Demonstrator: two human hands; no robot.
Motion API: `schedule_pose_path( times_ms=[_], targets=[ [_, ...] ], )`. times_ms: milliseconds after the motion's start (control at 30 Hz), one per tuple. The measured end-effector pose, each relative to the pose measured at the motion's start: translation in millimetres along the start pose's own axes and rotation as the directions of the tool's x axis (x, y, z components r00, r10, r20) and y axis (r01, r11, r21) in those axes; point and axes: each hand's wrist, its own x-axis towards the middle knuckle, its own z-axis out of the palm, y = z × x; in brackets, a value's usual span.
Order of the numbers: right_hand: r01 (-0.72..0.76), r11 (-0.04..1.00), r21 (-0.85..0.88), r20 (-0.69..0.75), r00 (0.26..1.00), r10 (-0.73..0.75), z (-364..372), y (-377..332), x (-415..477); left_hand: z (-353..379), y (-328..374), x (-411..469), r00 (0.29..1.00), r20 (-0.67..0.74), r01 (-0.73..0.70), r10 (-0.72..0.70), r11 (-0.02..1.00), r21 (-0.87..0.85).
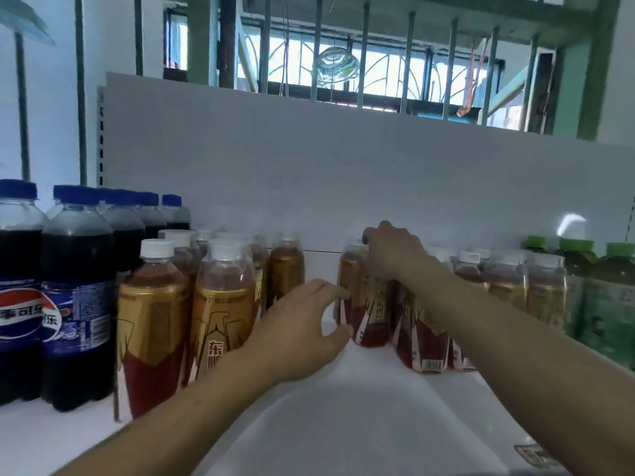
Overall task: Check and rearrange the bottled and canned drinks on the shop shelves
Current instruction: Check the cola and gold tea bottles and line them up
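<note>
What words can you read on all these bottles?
"事可乐" on left cola bottle.
"乐" on next cola bottle.
"东" on front gold bottle.
Middle gold bottle: characters too blurred.
Green bottles: too blurred.

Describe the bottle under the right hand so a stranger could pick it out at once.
On the white shelf, gold-and-red bottles stand in two clusters between cola bottles and green-capped bottles. A gap splits them; the gripped bottle is at the gap's right edge. Unlike its neighbours, its cap is covered by the right hand, and the left hand reaches its side.
</note>
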Motion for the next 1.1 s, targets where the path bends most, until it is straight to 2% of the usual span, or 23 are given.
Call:
schedule_pose_path(
  times_ms=[100,267,433,500,600,667,700,767,833,967,1100],
  targets=[
    [0.077,0.967,0.242,-0.073,0.995,-0.062,-3.4,6.1,-4.9,30.6,-7.1,16.9,0.977,0.124,0.200,-0.173,0.946,-0.255],
    [0.198,0.863,0.464,-0.223,0.970,-0.103,-3.8,2.5,-21.7,57.1,-13.4,43.1,0.903,0.254,0.430,-0.347,0.756,-0.494],
    [0.250,0.643,0.723,-0.315,0.949,-0.015,-1.2,-6.4,-24.4,63.1,-11.7,35.7,0.909,0.105,0.344,-0.404,0.582,-0.737],
    [0.262,0.553,0.791,-0.331,0.943,0.027,3.1,-5.4,-33.3,63.2,-8.2,30.2,0.909,0.103,0.319,-0.405,0.513,-0.797],
    [0.185,0.358,0.915,-0.213,0.976,0.041,7.7,-1.8,-46.7,59.8,0.5,23.4,0.926,0.138,0.286,-0.352,0.413,-0.864],
    [0.014,0.119,0.993,-0.014,1.000,0.000,11.5,-3.5,-51.6,55.3,6.4,21.6,0.938,0.146,0.265,-0.314,0.377,-0.887],
    [-0.076,-0.022,0.997,0.074,0.995,-0.066,13.7,-4.6,-53.2,53.6,9.0,20.7,0.944,0.145,0.252,-0.298,0.362,-0.897],
    [-0.204,-0.234,0.951,0.155,0.965,-0.211,17.2,-6.7,-56.3,53.4,11.0,18.2,0.947,0.156,0.253,-0.282,0.351,-0.902],
    [-0.221,-0.292,0.931,0.147,0.956,-0.254,20.8,-10.0,-57.7,55.6,9.5,15.5,0.938,0.192,0.287,-0.289,0.334,-0.898],
    [-0.197,-0.320,0.927,0.159,0.977,-0.141,23.3,-9.1,-55.2,63.0,8.7,15.2,0.939,0.182,0.278,-0.292,0.334,-0.901],
    [-0.170,-0.415,0.894,0.153,0.985,-0.075,8.2,1.3,-46.7,62.9,9.8,16.7,0.950,0.121,0.223,-0.287,0.354,-0.908]
  ],
)
